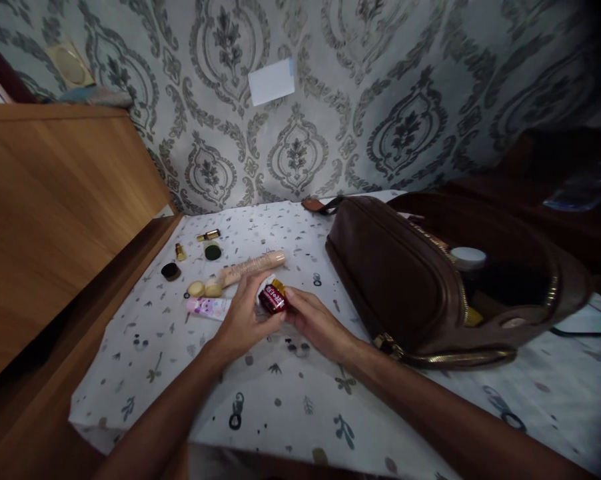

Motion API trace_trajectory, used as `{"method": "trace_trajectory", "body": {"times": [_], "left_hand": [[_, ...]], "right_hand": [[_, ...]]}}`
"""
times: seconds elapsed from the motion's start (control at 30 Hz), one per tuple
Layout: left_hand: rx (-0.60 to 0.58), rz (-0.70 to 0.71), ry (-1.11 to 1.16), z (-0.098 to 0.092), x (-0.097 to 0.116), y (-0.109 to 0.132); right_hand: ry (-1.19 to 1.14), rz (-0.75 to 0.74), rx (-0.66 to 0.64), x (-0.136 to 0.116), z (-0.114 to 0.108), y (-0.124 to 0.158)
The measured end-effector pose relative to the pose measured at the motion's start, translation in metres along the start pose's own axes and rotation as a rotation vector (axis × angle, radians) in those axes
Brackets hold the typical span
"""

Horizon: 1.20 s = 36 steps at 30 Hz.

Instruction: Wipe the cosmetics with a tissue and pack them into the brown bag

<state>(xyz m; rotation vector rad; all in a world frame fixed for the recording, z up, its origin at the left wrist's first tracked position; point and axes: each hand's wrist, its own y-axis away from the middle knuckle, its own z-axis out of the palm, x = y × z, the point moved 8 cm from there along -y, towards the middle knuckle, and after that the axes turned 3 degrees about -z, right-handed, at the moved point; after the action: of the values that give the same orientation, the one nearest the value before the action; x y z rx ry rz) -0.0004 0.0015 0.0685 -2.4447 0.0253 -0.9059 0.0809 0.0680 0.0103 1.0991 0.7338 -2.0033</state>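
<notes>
A small dark red bottle (272,299) with light lettering and a gold part is held between both hands. My left hand (241,319) is closed round its left side, with a crumpled white tissue (264,283) beside the bottle. My right hand (314,325) pinches the bottle from the right. Just behind the left hand lie a peach tube (253,267), two small cream-coloured round pieces (204,289) and a white-and-purple tube (208,307), which the left hand partly covers.
A brown leather bag (385,267) stands unzipped on the right, with a white-lidded container (468,257) inside. Farther left lie a gold tube (209,235), a gold cap (180,252), a green-topped jar (212,251) and a black lid (170,271). A wooden cabinet (65,220) borders the left.
</notes>
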Motion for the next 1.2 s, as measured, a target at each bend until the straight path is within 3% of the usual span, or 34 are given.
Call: {"method": "trace_trajectory", "body": {"times": [0.23,0.53,0.7,1.0,1.2], "left_hand": [[-0.087,0.062,0.115,-0.002,0.003,-0.001],[-0.047,0.178,-0.017,0.0,0.012,0.003],[-0.074,0.121,-0.121,0.01,0.006,0.006],[-0.012,-0.035,0.026,-0.004,-0.008,-0.001],[-0.018,0.02,0.088,-0.003,-0.007,-0.001]], "right_hand": [[-0.09,0.057,0.061,0.0,-0.004,0.003],[-0.082,0.093,0.16,0.005,-0.011,0.003],[-0.043,0.072,0.107,0.0,-0.005,0.003],[-0.124,0.085,0.032,0.002,0.0,0.004],[-0.149,0.074,0.037,0.004,-0.002,0.003]]}}
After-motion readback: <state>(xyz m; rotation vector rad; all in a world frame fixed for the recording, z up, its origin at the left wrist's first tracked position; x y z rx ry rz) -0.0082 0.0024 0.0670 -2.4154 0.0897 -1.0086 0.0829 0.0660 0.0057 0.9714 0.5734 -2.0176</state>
